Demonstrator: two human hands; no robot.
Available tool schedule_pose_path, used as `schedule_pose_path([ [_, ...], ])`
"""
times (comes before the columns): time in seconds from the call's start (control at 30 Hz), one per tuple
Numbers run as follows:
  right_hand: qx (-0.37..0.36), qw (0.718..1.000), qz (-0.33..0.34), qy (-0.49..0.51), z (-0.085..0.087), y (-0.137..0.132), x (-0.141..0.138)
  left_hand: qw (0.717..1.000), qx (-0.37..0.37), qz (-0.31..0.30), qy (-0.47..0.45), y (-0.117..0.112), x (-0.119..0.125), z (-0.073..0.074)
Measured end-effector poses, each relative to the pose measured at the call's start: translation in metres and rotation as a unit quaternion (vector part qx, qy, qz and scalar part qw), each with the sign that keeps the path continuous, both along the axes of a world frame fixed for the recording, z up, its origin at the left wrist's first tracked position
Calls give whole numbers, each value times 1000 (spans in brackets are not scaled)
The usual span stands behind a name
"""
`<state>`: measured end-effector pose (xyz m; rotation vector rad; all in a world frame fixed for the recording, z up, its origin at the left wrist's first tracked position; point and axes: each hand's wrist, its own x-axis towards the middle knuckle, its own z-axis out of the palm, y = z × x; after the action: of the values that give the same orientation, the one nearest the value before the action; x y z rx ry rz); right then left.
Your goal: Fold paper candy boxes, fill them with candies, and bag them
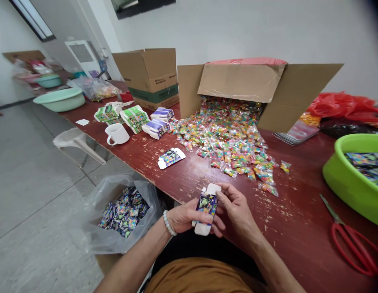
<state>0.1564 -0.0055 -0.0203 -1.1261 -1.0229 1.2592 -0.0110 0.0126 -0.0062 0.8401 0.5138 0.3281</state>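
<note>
A small printed candy box (206,203), dark purple with its white end flaps standing out, is held above my lap at the table's front edge. Its lower part is gripped by my left hand (190,215), thumb across the front. My right hand (234,203) pinches the box's upper right edge between thumb and fingers; some fingertips are hidden behind it. Another flat box (171,158) lies on the table beyond my left hand. Past my hands spreads a heap of candy packets (228,142), small clear bags of coloured sweets spilling from a cardboard carton (240,81).
Red-handled scissors (344,232) and a green basin (338,162) with printed boxes are at right. A white mug (116,134) and stacks of flat boxes (135,118) stand at left. On the floor, a plastic-lined bin (97,232) holds many filled-looking boxes. A stool (79,140) stands behind.
</note>
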Motion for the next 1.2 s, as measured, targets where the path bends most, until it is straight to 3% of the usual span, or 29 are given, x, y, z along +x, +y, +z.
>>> schedule_pose_path([
  [0.1, -27, 997, 47, 53, 7, -8, -4, 999, -19, 29, -30, -7, 2, 0],
  [0.3, -16, 994, 66, 88, 18, -14, -12, 985, 134, 92, 49, -9, 4, 4],
  [0.47, -63, 985, 107, 116, 18, -16, -19, 971, 142, 170, 87, -8, 10, 7],
  [0.7, 15, 999, 5, -45, 20, -11, -9, 931, 232, 250, 127, -12, 12, 12],
  [0.83, -2, 1000, -10, -21, 21, -9, -7, 919, 203, 324, 92, -20, 8, 15],
  [1.03, 13, 999, -31, 18, 15, -11, -16, 896, 270, 326, 134, -22, 6, 17],
  [1.2, 26, 998, -1, -63, 16, -8, -7, 913, 239, 303, 134, -14, 3, 15],
])
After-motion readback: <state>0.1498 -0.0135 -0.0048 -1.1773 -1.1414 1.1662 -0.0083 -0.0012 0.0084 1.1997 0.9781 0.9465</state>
